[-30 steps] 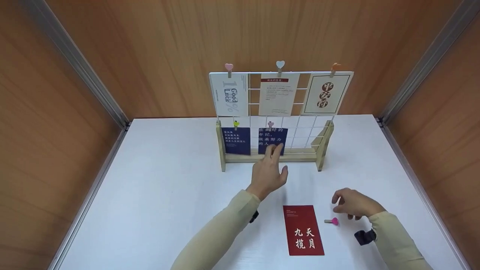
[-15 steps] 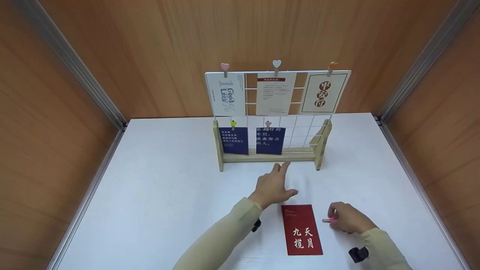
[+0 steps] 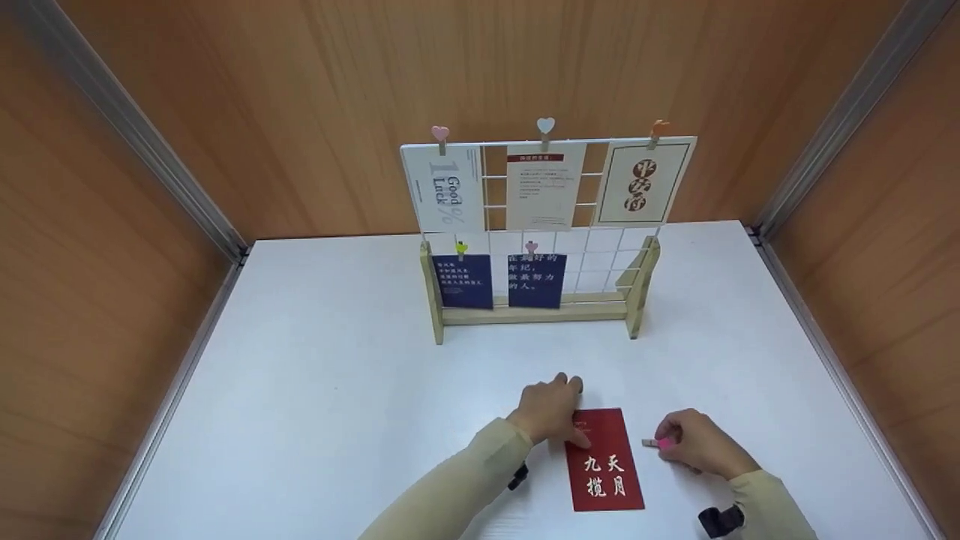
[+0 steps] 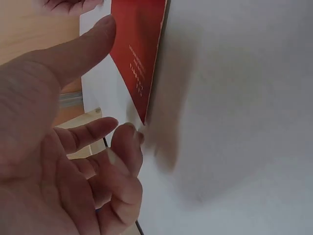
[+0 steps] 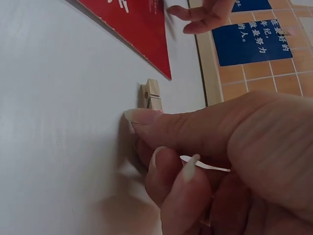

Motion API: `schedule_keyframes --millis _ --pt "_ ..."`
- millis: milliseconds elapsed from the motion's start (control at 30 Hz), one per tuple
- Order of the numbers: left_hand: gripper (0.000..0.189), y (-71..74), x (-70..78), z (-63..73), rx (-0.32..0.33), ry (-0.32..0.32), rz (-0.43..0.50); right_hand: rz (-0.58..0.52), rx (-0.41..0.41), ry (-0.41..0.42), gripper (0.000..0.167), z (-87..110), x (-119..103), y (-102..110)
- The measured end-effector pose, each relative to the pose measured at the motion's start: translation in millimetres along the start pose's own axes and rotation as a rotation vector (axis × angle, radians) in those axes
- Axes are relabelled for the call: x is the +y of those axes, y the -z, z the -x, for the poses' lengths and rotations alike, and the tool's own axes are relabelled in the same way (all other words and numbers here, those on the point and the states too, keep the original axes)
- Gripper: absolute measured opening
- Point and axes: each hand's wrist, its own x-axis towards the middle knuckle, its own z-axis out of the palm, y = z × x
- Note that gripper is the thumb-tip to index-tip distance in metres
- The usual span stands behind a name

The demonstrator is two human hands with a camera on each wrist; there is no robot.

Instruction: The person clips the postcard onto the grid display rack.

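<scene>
A red card (image 3: 616, 435) with white characters lies on the white table. My left hand (image 3: 546, 411) is over its upper left corner, the thumb above the card's left edge. In the left wrist view thumb and fingers stand apart around the card's corner (image 4: 139, 73), with nothing gripped between them. To the right of the card, my right hand (image 3: 699, 444) pinches a small wooden clothespin (image 5: 153, 93) between thumb and index finger. The pink heart (image 3: 665, 444) on the clothespin is partly covered by the fingertips. The clothespin's wooden end points toward the card.
Behind the hands a white wire grid rack stands on a wooden base (image 3: 532, 316). Three pale cards hang along its top under clips. Two blue cards (image 3: 536, 281) hang lower, at left and middle. Wood-grain panels (image 3: 337, 112) enclose the table.
My left hand has come back from the middle blue card on the rack to the red card. My right hand has moved down and taken hold of the pink-heart clothespin.
</scene>
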Motion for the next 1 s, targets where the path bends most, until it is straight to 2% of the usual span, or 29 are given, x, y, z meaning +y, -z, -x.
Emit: schedule_keyframes --millis 200,467,600,800,900,1000 --pt "0.073 -3.9 1.3 3.4 0.021 -0.006 -0.035 -0.070 0.037 0.041 0.013 0.9 4 -6" --pt "0.069 -7.6 -1.3 4.0 -0.006 0.006 -0.016 -0.327 0.097 0.002 0.018 13.8 11 -19" --pt "0.050 -4.2 0.2 0.7 -0.010 -0.014 0.018 -0.418 0.095 0.011 0.023 20.8 14 -18" --pt "0.016 0.5 2.1 -7.4 0.024 -0.047 0.107 -0.504 0.086 0.017 0.030 24.3 17 -17" --pt "0.011 5.5 4.4 -13.0 0.044 -0.053 0.111 -0.530 0.106 0.003 0.035 25.5 15 -18" --pt "0.011 13.0 5.6 -18.2 0.077 -0.088 0.084 -0.534 0.147 -0.016 0.039 26.1 14 -20"
